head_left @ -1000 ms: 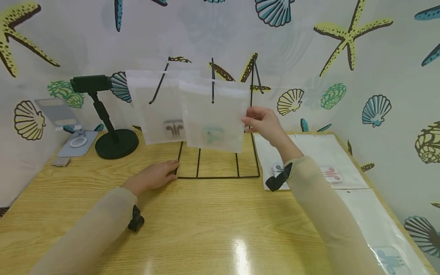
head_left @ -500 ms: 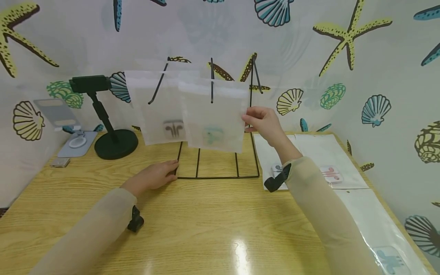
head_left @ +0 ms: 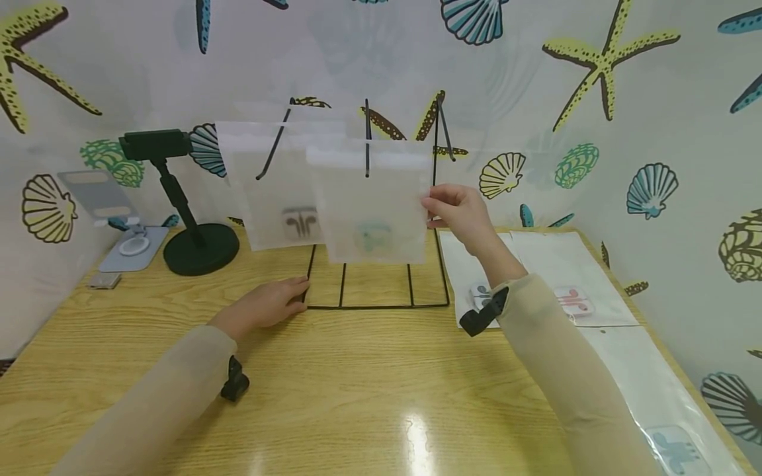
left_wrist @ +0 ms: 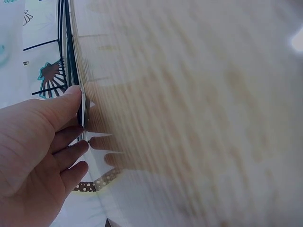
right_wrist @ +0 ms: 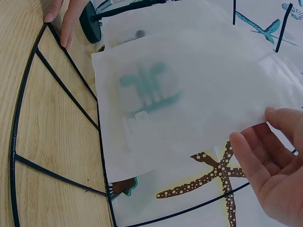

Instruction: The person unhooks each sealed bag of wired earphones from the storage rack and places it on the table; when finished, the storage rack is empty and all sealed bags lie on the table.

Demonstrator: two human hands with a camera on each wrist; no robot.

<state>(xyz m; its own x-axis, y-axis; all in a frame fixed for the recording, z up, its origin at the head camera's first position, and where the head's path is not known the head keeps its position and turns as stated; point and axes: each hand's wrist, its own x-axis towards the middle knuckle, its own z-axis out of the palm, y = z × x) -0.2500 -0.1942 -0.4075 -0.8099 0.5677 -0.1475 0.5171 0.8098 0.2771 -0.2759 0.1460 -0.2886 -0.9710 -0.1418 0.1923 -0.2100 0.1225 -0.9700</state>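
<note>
pinching the white bag (head_left: 381, 208), right hand (head_left: 463, 217), outside left-wrist view

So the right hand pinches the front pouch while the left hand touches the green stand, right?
Not quite: the head view shows the left hand touching the black rack, not the green stand. The right hand does pinch the front pouch.

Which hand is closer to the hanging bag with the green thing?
Right. The right hand holds that bag by its edge; the left hand is lower, at the rack base.
</note>
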